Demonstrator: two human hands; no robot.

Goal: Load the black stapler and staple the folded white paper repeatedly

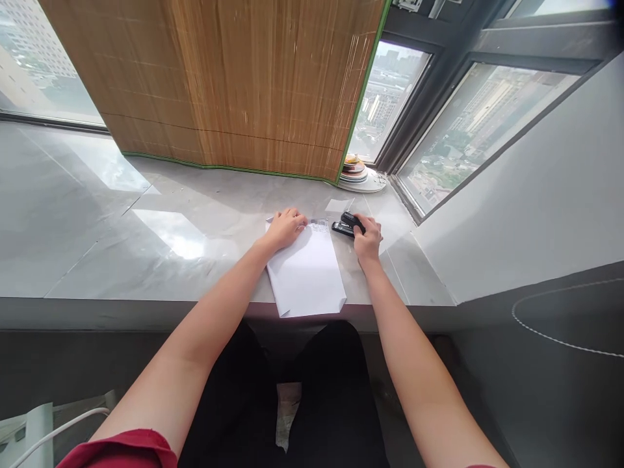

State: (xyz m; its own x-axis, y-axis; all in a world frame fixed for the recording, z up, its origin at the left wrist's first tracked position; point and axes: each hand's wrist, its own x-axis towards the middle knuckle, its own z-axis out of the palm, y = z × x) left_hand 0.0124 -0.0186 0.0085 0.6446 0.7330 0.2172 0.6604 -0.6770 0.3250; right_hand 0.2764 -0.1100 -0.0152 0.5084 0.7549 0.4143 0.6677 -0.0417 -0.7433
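Note:
A stack of white paper (309, 273) lies on the grey stone sill, its near edge jutting past the sill's front edge. Some dark print shows along its far edge. My left hand (286, 229) rests on the far left corner of the paper, fingers curled over the edge there. Just right of the paper, my right hand (368, 234) is closed around a black stapler (347, 224). The stapler's nose points left toward the paper without reaching it, and its jaws look apart.
A bamboo blind (234, 84) with green edging hangs over the back of the sill (97, 260). Stacked plates (363, 179) stand in the far right corner by the windows. A small white slip (337, 205) lies behind the stapler. A white wall (526, 195) rises on the right.

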